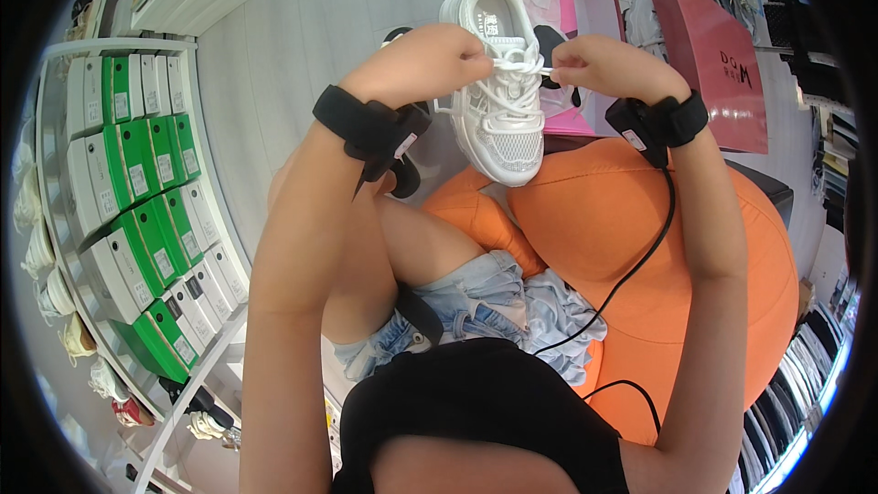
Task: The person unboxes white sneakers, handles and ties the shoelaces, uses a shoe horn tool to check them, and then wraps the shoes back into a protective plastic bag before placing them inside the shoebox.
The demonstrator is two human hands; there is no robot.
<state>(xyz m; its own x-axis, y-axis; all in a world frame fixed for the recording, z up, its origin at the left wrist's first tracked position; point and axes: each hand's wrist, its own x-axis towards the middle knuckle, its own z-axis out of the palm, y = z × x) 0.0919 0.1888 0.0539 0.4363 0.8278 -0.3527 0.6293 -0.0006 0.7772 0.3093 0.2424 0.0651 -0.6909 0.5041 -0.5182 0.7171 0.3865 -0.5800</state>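
Observation:
A white lace-up sneaker [502, 147], with a mesh toe, is held up before me with its toe towards me. Its white laces [511, 92] criss-cross the tongue and meet in a knot or loops near the top. My left hand [435, 63] pinches the lace on the left side of the knot. On the opposite side, the fingers of my right hand [603, 65] grip a short stretch of lace. The lace runs nearly straight between the two hands. Whether anything supports the sneaker from below is hidden.
Beyond the sneaker lies an open shoebox [597, 7] with pink paper and dark items inside. Its reddish lid [713, 68], bearing writing, leans to the right. I sit by an orange cushioned seat [603, 199]. A black cable [638, 261] hangs from my right wrist. Shelves at left hold shoeboxes [137, 178].

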